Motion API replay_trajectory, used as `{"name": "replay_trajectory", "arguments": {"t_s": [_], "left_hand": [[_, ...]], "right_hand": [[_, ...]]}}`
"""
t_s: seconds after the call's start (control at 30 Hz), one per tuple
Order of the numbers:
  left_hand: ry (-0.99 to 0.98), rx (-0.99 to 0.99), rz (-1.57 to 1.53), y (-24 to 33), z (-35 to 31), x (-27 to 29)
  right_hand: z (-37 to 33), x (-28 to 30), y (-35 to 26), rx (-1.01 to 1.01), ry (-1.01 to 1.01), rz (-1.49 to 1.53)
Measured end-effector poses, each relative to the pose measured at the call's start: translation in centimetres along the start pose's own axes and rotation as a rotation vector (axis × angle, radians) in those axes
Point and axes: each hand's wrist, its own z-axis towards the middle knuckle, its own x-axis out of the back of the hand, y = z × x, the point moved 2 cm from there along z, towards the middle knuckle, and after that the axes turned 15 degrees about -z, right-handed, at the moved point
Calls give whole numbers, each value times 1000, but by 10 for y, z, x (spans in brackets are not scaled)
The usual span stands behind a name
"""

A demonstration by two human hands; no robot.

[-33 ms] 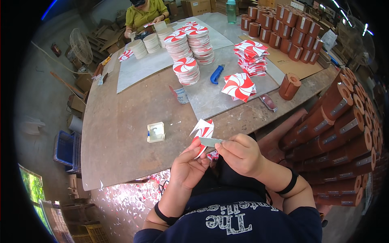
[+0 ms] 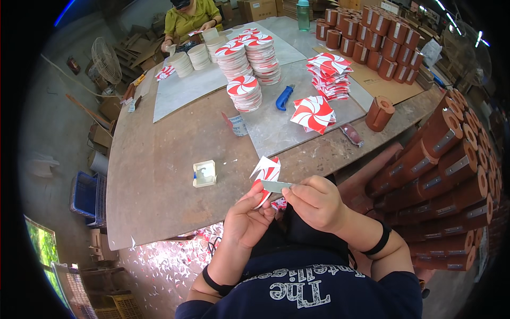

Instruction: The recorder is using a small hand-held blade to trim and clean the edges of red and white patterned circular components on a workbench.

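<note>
My left hand (image 2: 248, 219) pinches a red-and-white swirl-printed piece (image 2: 266, 173) by its lower part, above the table's near edge. The print on it flares out in loose corners at the top. Between the thumb and fingers of my right hand (image 2: 317, 203) is a flat grey strip (image 2: 276, 186), blade-like in shape. It lies across the printed piece, its left end at my left fingertips; whether its edge presses in I cannot tell. Farther off lie a stack of square swirl sheets (image 2: 312, 114) and a short stack of round swirl discs (image 2: 243, 93).
A small white tray (image 2: 204, 174) with white paste is left of my hands. A blue-handled knife (image 2: 285, 98) lies beyond, with taller disc stacks (image 2: 263, 58) behind. Brown cylinders (image 2: 441, 141) crowd the right. A co-worker (image 2: 192, 18) sits across the table (image 2: 159, 154). Paper scraps (image 2: 164, 271) litter the floor.
My hands, the printed piece and the strip stay as they were. Across the table, the co-worker's hand at the picture's left has shifted slightly.
</note>
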Motion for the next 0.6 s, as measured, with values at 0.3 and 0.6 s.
{"name": "replay_trajectory", "arguments": {"t_s": [0.3,0.6], "left_hand": [[67,-6,33,-2,-1,1],[67,-3,35,-1,-4,-1]], "right_hand": [[-4,-3,6,24,47,-5],[-6,2,12,-40,46,-28]]}}
